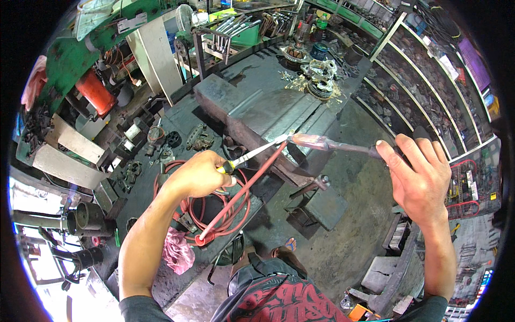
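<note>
My left hand (201, 176) is closed round the yellow-and-black handle of a slim tool with a long silver shaft (252, 154). Its shaft points up and to the right. Dark-handled, with a long stem and a blunt copper-coloured head, another tool (314, 141) is gripped in my right hand (418, 174). The tips of both tools meet or nearly meet in front of me; contact is hard to tell. A reddish tube (244, 192) slants up from a red round end on the left to this same spot. Whether it touches either tip is unclear.
Beyond the tools stands a heavy dark metal workbench (257, 110) with metal parts (319, 78) on its far end. A coiled red hose (198, 212) and a pink rag (178, 251) lie at left. Below is a small metal stand (324, 206); loaded shelves (418, 75) line the right.
</note>
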`<state>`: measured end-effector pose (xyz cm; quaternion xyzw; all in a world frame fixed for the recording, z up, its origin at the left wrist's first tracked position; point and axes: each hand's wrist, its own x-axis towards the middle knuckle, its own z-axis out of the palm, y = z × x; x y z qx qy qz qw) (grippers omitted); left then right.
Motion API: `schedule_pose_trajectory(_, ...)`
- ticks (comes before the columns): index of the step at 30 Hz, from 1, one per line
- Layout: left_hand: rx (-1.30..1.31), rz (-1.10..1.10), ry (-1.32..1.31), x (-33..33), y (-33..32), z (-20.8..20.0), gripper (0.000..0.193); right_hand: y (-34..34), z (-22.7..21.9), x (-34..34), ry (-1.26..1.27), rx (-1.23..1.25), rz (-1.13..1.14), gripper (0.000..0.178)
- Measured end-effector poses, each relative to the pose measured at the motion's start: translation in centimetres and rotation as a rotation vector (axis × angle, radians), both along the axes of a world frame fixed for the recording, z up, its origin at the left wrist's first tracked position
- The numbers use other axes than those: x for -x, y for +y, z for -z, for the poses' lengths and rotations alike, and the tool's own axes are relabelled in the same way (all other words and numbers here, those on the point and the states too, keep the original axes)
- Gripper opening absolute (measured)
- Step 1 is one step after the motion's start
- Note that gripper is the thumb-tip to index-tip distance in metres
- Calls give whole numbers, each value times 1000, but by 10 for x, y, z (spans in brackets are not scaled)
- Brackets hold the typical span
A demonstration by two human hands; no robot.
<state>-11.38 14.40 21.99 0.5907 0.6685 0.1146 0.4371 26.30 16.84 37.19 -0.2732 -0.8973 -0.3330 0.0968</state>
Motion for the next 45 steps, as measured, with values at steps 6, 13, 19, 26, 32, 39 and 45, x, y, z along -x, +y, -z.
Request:
schedule_pose_trajectory(6, -27, 4, 24, 0, -1, 1, 39, 3, 2, 3, 1, -30, -24, 36)
schedule_pose_trajectory(13, 4, -27, 19, 6, -4, -1, 38, 2, 1, 4, -34, -69, -42, 33)
schedule_pose_trajectory(19, 35, -69, -7, 11, -12, -3, 41, -1, -3, 8, -75, -97, -56, 33)
schedule_pose_trajectory(26, 63, -102, -45, 16, -16, 1, 43, -4, -4, 11, -84, -68, -28, 39)
schedule_pose_trajectory(32, 56, -82, -65, 17, -16, 7, 41, -6, -5, 11, -84, -49, -7, 38)
schedule_pose_trajectory(39, -29, -39, -70, 17, -9, 9, 27, -8, -8, 3, -13, -59, 32, 36)
schedule_pose_trajectory(45, 28, 28, 49, 8, 7, -2, 37, -7, -4, -17, 133, 55, 114, 46)
